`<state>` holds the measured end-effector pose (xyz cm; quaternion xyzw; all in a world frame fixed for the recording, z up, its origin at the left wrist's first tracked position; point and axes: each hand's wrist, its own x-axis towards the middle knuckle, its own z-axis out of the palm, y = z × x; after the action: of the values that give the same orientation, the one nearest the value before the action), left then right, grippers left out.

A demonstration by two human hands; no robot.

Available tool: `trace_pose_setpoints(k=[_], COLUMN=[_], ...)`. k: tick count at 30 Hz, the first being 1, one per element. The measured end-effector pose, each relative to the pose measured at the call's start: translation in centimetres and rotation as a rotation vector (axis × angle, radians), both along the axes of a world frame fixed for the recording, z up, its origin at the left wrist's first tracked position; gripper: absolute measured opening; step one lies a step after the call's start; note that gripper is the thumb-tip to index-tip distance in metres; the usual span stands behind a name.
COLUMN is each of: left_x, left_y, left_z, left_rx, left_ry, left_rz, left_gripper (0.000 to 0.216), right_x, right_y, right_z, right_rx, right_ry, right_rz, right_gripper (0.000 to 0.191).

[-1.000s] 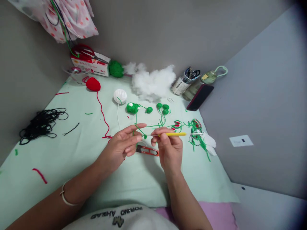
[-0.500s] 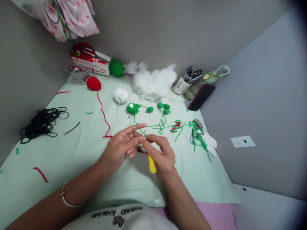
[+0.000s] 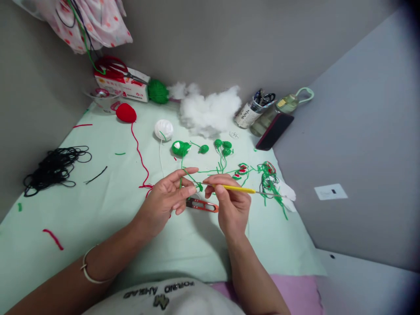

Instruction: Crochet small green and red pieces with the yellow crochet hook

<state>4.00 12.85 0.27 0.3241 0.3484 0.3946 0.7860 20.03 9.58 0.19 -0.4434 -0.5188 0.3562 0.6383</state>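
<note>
My left hand (image 3: 169, 194) pinches a tiny green crochet piece (image 3: 199, 187), with green yarn (image 3: 188, 174) running over its forefinger. My right hand (image 3: 229, 201) grips a yellow-handled crochet hook (image 3: 239, 189) that lies sideways, its tip at the green piece. Just below both hands a pair of orange thread snips (image 3: 201, 204) lies on the pale green cloth (image 3: 98, 210). Small green crocheted balls (image 3: 181, 148) and more green balls (image 3: 223, 146) lie beyond the hands.
A tangle of green and red yarn scraps (image 3: 269, 179), white stuffing (image 3: 210, 111), a white ball (image 3: 163, 129), a red ball (image 3: 126, 113), black thread (image 3: 52, 166), a phone (image 3: 274, 131), a tool jar (image 3: 251, 111), a bottle (image 3: 285, 105) and a box with red scissors (image 3: 121, 83) lie around.
My right hand swung the hook down toward me half a second ago, then turned it back to lie sideways with its tip at the green piece. The left hand stayed put.
</note>
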Motion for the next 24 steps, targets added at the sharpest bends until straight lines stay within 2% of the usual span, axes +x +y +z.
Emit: trace_pose_setpoints(k=[3,8,10,12,14,17,20,24], left_x=[-0.1,-0.4,-0.5,-0.4,-0.3,-0.2,-0.2,-0.4], left_y=[0.0,0.1,0.1,0.1,0.1,0.1,0.2,0.2], left_z=[-0.1,0.3,0.4,0.5,0.5,0.4,0.4,0.3], left_rx=[-0.002,-0.031,-0.034,-0.030,-0.029,-0.065,-0.124,-0.075], left_ry=[0.014,-0.033,-0.033,-0.016,-0.015,-0.070,-0.116,-0.067], left_rz=[-0.014,-0.039,-0.026,0.008,0.028,-0.023,-0.094,-0.080], left_gripper=[0.046,0.046,0.044,0.044,0.047,0.052,0.054,0.050], right_x=[0.1,0.4,0.4,0.4,0.3,0.1,0.0,0.1], right_y=[0.1,0.1,-0.1,-0.4,-0.8,-1.1,-0.9,-0.2], right_z=[0.2,0.3,0.2,0.0,-0.4,-0.8,-0.9,-0.3], right_rx=[-0.038,-0.079,-0.048,0.065,0.221,0.357,0.360,0.205], right_ry=[-0.073,0.060,0.032,-0.173,-0.486,-0.769,-0.674,-0.328], right_rz=[0.001,0.074,0.060,0.005,-0.070,-0.126,-0.106,-0.027], right_gripper=[0.014,0.016,0.018,0.020,0.025,0.037,0.036,0.024])
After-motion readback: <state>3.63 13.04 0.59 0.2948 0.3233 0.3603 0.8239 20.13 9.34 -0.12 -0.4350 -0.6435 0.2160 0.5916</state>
